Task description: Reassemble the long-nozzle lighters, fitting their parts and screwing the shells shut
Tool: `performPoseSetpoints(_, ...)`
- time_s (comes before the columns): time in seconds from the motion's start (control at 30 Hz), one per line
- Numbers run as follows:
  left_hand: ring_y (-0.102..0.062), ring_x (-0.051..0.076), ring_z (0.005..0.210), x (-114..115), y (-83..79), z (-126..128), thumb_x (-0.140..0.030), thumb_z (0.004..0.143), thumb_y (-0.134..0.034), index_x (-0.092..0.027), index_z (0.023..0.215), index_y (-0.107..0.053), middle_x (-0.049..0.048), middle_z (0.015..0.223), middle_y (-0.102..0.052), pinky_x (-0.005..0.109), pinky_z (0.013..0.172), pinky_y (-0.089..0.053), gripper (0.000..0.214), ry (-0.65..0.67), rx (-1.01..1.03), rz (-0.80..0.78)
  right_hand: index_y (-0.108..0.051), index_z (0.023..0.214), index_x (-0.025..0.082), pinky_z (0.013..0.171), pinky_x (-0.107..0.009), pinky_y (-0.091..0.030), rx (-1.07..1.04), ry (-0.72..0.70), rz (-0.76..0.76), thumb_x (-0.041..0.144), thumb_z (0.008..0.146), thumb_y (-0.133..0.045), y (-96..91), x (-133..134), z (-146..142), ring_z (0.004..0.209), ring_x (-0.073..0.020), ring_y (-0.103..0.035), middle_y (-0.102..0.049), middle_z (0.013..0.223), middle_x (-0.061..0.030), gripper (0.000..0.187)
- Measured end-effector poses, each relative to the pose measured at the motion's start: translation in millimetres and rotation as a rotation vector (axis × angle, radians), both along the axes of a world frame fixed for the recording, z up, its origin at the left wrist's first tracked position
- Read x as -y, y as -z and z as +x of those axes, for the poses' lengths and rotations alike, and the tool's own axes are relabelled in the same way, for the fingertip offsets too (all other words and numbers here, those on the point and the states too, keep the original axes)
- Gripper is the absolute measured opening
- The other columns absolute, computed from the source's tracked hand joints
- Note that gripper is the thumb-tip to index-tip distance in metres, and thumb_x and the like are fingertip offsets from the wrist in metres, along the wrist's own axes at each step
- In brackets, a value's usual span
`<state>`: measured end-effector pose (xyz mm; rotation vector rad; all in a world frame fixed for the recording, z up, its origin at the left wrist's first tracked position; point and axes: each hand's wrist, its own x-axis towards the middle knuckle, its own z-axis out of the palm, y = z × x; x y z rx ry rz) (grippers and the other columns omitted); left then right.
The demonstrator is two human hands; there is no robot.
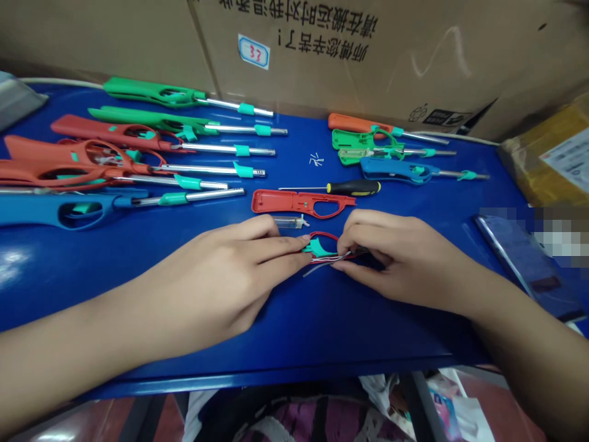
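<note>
In the middle of the blue table lies an opened red gas lighter body [324, 236] with a green trigger [319, 247] in it. My left hand [239, 264] is closed over its left end, fingers pressed down on it and covering most of that part. Thumb and fingertips of my right hand [396, 252] pinch thin wires [331, 259] at its right end; a loose grey strand sticks out to the left. Just beyond the left fingertips is a clear fuel tank [289, 222]. A detached red shell half [294, 201] lies behind it, beside a black-and-yellow screwdriver [354, 187].
Several red, green and blue lighters [151, 138] lie at the left; orange, green and blue ones [396, 169] lie back right. Small white screws or pins [316, 160] sit between. A large cardboard box [299, 86] stands behind, a phone [529, 264] at right.
</note>
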<state>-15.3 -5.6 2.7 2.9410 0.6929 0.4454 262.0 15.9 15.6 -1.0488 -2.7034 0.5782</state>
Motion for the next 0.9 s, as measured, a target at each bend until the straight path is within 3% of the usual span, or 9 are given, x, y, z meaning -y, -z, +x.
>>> performPoseSetpoints(0.2,-0.062,0.031,0.122,-0.4,-1.1,1.7,-0.008,0.095,-0.051,-0.012,0.139,-0.061,0.0083,0.139,-0.067,0.047,0.103,-0.058,0.045,-0.024,0.035,-0.034,-0.063,0.091,0.020,0.065,-0.027,-0.038,-0.048,-0.001,-0.011,0.025,0.098,-0.060,-0.4,-0.4,-0.4,0.072,-0.0119,-0.053,-0.062,0.088,0.0002,0.009)
performPoseSetpoints(0.43,-0.062,0.032,0.120,-0.1,1.4,-0.6,-0.006,0.091,-0.055,-0.012,0.140,-0.060,0.0078,0.138,-0.068,0.048,0.101,-0.059,0.050,-0.007,0.019,-0.010,-0.061,0.086,0.021,0.062,-0.028,-0.036,-0.013,0.009,0.014,0.026,0.097,-0.060,-1.7,-0.1,-2.1,0.067,-0.0125,-0.052,-0.061,0.080,0.0010,0.012)
performPoseSetpoints(0.9,-0.064,0.030,0.118,-0.8,-0.9,-0.3,-0.006,0.092,-0.052,-0.010,0.140,-0.061,0.0087,0.140,-0.067,0.047,0.104,-0.057,0.048,0.021,-0.012,0.036,-0.058,0.094,0.021,0.061,-0.028,-0.034,0.103,-0.088,0.068,0.033,0.107,-0.046,2.5,-3.1,1.1,0.073,-0.0129,-0.058,-0.062,0.087,0.0003,0.022)
